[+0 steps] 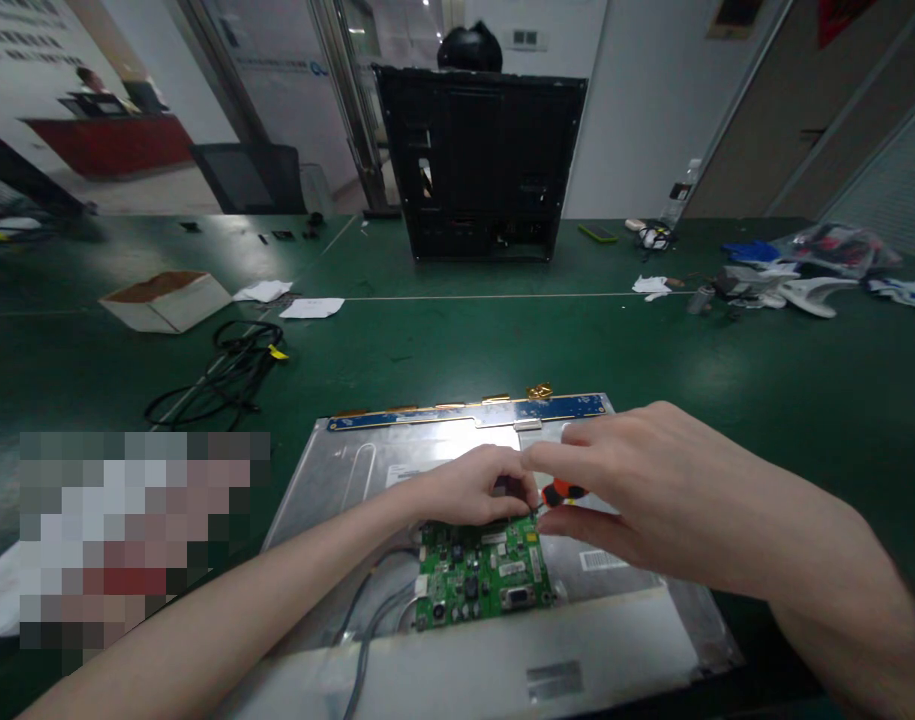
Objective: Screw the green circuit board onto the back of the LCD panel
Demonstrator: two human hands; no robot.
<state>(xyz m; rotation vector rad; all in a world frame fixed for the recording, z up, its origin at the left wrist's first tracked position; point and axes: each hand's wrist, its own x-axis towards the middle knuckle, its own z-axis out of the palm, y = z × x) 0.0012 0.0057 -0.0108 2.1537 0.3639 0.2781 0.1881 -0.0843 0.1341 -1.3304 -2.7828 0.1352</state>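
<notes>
A metal display panel [629,570] lies on the green table, with a green circuit board [483,575] on its middle and a blue strip board [464,412] along its far edge. My right hand [614,480] is wrapped round an orange and black screwdriver [562,492], whose tip points at the board's upper right corner. Touching that same corner, my left hand [487,485] has its fingers pressed together; whether they hold something small is hidden. Grey cables [371,620] run from the board's left side.
Beyond the panel stands a black monitor frame [483,160]. An open box [168,302], papers [313,308] and a black cable coil [236,370] lie at the left. Bags and small parts [779,285] are at the far right.
</notes>
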